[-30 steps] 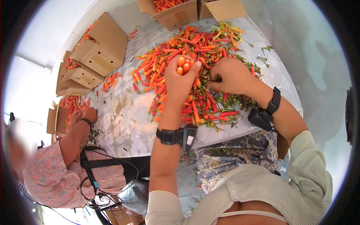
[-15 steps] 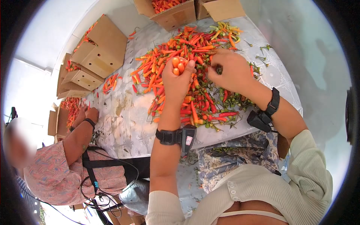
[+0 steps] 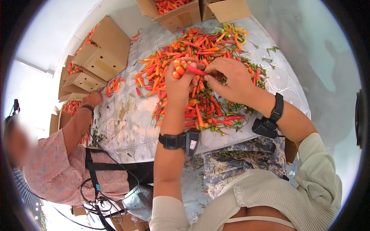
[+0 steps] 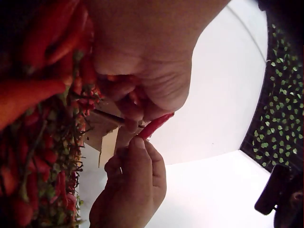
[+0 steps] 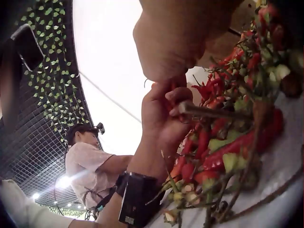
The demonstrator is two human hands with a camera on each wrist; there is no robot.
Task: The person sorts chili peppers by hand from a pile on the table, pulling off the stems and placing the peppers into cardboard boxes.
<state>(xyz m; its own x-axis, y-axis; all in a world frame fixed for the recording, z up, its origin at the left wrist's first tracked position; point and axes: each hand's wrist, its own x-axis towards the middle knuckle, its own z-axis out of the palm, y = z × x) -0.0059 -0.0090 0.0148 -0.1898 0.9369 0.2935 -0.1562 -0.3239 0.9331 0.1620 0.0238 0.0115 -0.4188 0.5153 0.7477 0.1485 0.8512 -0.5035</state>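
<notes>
In the head view the left hand [image 3: 179, 86] curls round several orange-red chilies [image 3: 179, 69], their rounded ends showing above the fist. A red chili [image 3: 195, 70] lies across between the two hands; the right hand [image 3: 233, 79] pinches its right end between thumb and finger. The left wrist view shows this red chili [image 4: 157, 124] slanting up from the right hand's fingertips, beside the left hand [image 4: 142, 71]. Beneath both hands spreads a big pile of red and orange chilies [image 3: 158, 65] with green stems.
Cardboard boxes of chilies stand at the back [image 3: 181, 17] and at the left [image 3: 101, 57]. Loose green stems [image 3: 268, 61] lie on the patterned tablecloth [image 3: 135, 131]. Another person [image 3: 77, 165] works at the left edge, one arm reaching toward the boxes.
The right hand has come closer to the left, and a red chili now spans them. The left hand has shifted slightly left. The other person's arm has moved up toward the boxes.
</notes>
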